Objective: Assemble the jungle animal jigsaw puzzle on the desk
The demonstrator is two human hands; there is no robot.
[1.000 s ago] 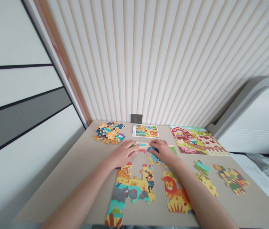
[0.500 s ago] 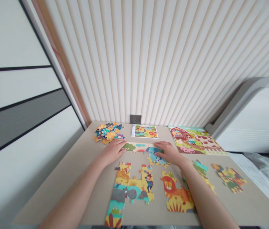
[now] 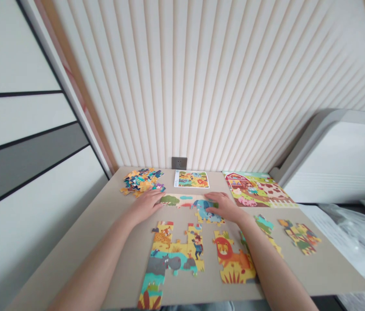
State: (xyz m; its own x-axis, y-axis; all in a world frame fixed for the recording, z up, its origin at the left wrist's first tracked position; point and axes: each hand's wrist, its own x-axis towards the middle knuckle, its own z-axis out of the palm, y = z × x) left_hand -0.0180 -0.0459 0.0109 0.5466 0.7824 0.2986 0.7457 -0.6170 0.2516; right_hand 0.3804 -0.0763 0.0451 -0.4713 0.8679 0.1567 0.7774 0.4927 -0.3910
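A joined jigsaw strip (image 3: 182, 200) with trees and clouds lies flat across the table, its right part a blue elephant section (image 3: 206, 211). My left hand (image 3: 146, 205) lies at the strip's left end, fingers stretched out and touching that edge. On the elephant section rests my right hand (image 3: 223, 206), its thumb apart from the fingers, covering the strip's right end. Nearer me are a joined hippo section (image 3: 171, 261) and, to its right, a lion section (image 3: 234, 259), partly under my right forearm. A gap separates the strip from both sections.
Loose puzzle pieces (image 3: 141, 179) are heaped at the back left. A reference picture card (image 3: 191, 179) lies by the wall, below a socket (image 3: 179, 163). At right are a farm puzzle (image 3: 260, 190) and a small cluster of pieces (image 3: 300, 235). Clear plastic wrapping (image 3: 357, 237) lies beyond the table's right edge.
The whole view has shifted slightly, so everything appears a little further left. Both hands stay at the ends of the strip, and the puzzle sections keep their places.
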